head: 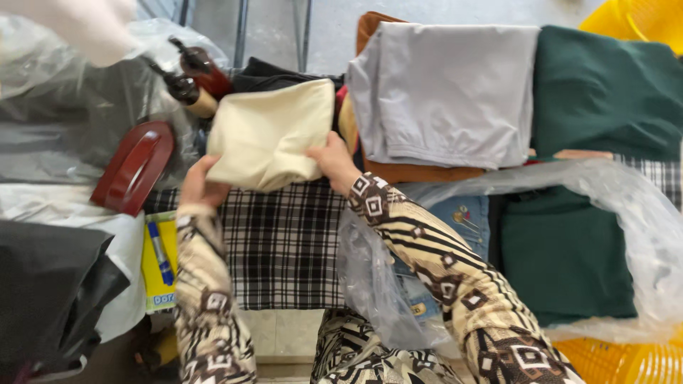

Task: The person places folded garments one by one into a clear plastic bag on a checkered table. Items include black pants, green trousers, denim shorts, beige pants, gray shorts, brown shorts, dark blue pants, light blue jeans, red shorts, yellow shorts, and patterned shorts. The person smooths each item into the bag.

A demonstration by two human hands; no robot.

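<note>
A folded cream cloth [269, 134] is held up above a black-and-white checked fabric [284, 242]. My left hand [198, 183] grips its lower left corner, and my right hand [329, 158] grips its lower right edge. Both arms wear patterned beige, black and brown sleeves. Behind the cream cloth lies a dark folded garment [274, 75]. Part of the cream cloth's underside is hidden by my hands.
A folded grey garment [445, 92] lies on brown cloth, with dark green garments [605, 92] to the right. Clear plastic wrap [626, 213] covers jeans [455, 220]. A red wooden object [134, 167], plastic bags, a blue pen [160, 252] on a yellow pad, and yellow baskets [626, 359] stand around.
</note>
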